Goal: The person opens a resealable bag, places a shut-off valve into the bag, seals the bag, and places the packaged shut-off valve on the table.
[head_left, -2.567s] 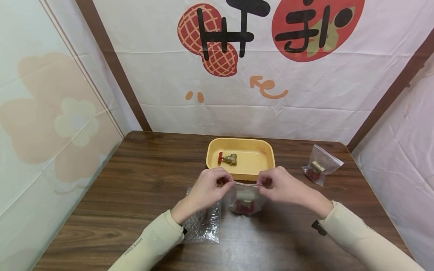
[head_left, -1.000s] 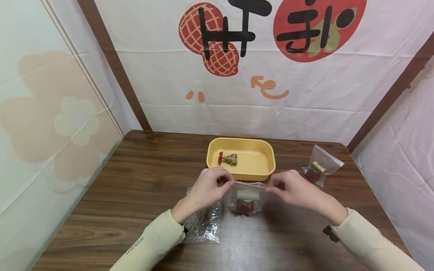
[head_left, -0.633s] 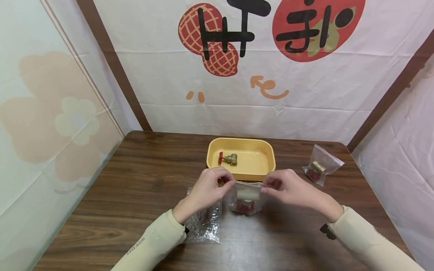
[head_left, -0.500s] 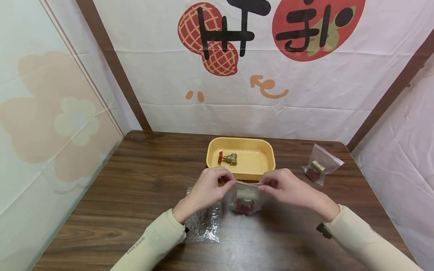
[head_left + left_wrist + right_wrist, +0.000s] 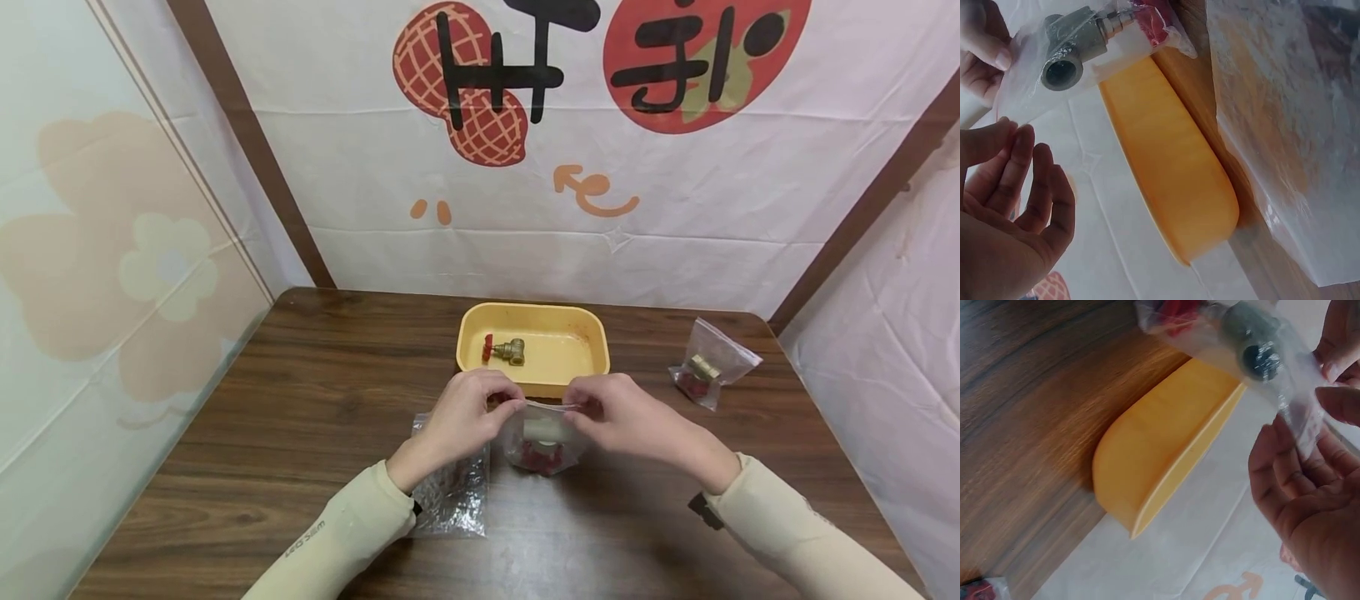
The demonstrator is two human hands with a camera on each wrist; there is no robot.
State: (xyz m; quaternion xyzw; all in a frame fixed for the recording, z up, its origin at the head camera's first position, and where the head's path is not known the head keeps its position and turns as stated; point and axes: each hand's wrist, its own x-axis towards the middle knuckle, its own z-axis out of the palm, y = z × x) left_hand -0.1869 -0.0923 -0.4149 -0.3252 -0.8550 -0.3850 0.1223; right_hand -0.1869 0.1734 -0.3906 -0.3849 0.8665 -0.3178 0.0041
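Note:
A clear zip bag [image 5: 512,450] hangs between both hands in the head view. Inside it is a gate valve [image 5: 1079,40] with a grey-green body and a red handwheel [image 5: 1150,22], lowermost in the bag. My left hand [image 5: 468,414] pinches the left end of the bag's top edge between thumb and forefinger. Along the same edge, further right, my right hand [image 5: 626,421] pinches the strip with thumb and index finger. In the right wrist view the bag's edge runs down between the right hand's [image 5: 1319,500] fingers.
Behind the hands stands a yellow tray [image 5: 566,360] holding a brass gate valve [image 5: 510,352] with a red wheel. A bagged valve [image 5: 703,369] lies at the table's right. Clear plastic packaging [image 5: 461,500] lies under the left forearm. A printed cloth backs the brown table [image 5: 337,358].
The right hand went out to the bag's right corner by a second ago, and has since slid left along the top edge toward the left hand. The left hand has barely moved.

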